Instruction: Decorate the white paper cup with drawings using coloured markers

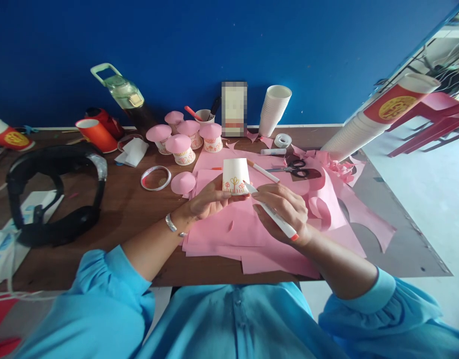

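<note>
My left hand (pixel 210 199) is closed around an upside-down white paper cup (pixel 235 172), with orange and yellow flowers and grass strokes drawn near its rim. In my right hand (pixel 285 207) is a white marker (pixel 276 219) with a red end, its tip at the cup's right side by the drawing. Pink paper sheets (pixel 222 234) lie beneath both hands. Just behind the cup rests another marker (pixel 265 172) with an orange end. A pink paper cone (pixel 183 183) sits left of the cup, near several decorated cups with pink cone tops (pixel 179 147).
Scissors (pixel 299 168), a tape roll (pixel 283 140) and a glue stick (pixel 273 151) lie behind the sheets. Stacked white cups (pixel 274 109), a phone (pixel 234 109) and a bottle (pixel 126 94) stand by the blue wall. A black headband device (pixel 57 194) occupies the left.
</note>
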`<action>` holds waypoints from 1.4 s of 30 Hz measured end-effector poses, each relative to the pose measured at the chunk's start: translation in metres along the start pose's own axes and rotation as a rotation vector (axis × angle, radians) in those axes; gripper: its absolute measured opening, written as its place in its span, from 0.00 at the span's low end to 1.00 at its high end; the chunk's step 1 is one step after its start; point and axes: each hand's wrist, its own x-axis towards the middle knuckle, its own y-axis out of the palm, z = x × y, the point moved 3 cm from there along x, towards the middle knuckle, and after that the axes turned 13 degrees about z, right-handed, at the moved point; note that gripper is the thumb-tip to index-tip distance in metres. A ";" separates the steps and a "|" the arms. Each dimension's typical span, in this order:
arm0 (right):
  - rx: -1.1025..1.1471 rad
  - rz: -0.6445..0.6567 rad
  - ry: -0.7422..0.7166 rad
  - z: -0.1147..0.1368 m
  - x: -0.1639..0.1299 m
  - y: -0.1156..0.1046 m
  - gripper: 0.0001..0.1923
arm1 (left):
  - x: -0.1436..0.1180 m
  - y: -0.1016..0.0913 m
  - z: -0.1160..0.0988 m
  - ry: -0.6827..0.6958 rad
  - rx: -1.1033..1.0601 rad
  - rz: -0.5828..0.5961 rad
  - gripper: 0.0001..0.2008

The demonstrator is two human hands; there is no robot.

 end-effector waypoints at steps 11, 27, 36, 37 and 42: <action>-0.008 0.074 -0.006 0.003 -0.006 0.006 0.17 | -0.002 0.009 -0.007 -0.074 0.132 -0.094 0.39; 0.099 0.024 0.036 0.003 0.001 -0.002 0.11 | -0.003 -0.003 0.003 -0.023 0.023 -0.026 0.22; 0.101 0.057 0.030 0.004 0.002 0.002 0.12 | -0.001 -0.004 0.004 -0.025 0.014 -0.017 0.22; 0.100 0.062 0.027 0.003 0.001 0.002 0.13 | -0.001 -0.004 0.004 -0.027 0.012 -0.021 0.22; 0.107 0.091 0.029 0.003 0.002 0.003 0.14 | -0.001 -0.004 0.004 -0.016 0.004 -0.014 0.21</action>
